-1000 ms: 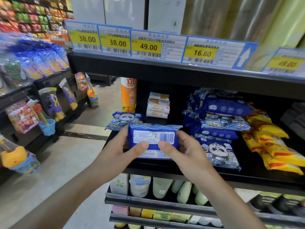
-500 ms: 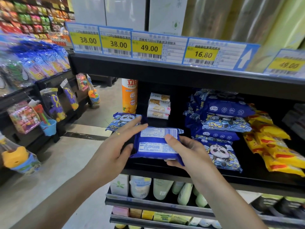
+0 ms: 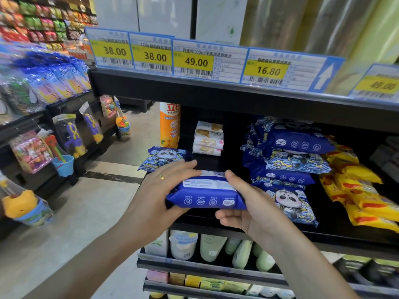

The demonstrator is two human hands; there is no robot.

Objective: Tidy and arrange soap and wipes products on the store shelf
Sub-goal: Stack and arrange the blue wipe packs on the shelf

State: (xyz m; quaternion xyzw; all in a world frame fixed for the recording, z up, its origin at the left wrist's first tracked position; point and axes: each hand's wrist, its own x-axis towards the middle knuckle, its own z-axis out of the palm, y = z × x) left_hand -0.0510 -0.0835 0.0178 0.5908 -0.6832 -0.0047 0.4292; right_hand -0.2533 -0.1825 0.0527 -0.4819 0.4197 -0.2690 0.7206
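Held flat between both hands above the front edge of the black store shelf (image 3: 323,231): a dark blue soft plastic pack of wipes (image 3: 206,194), white printed label panel facing up, row of white round icons and a small white logo upside down on its near side. Left hand (image 3: 160,190) laid over the pack's left end, fingers (image 3: 183,166) stretched nearly straight across the top, thumb beneath, gold ring on one finger. Right hand (image 3: 248,203) gripping the right end, thumb on top, fingers curled under. Behind on the shelf, a blue panda-print wipes pack (image 3: 166,156) lying flat, a stack of white soap bars (image 3: 208,138) with "McCy"-like lettering not clearly readable, and an upright orange spray can (image 3: 170,125) with Chinese characters. To the right, a heap of blue panda wipes packs (image 3: 289,167), then yellow and red packets (image 3: 358,190). Above, yellow price tags (image 3: 195,61) reading 38.00, 38.00, 49.00 with "100ml", 16.80 beside a white arrow, and a blurred 49.00
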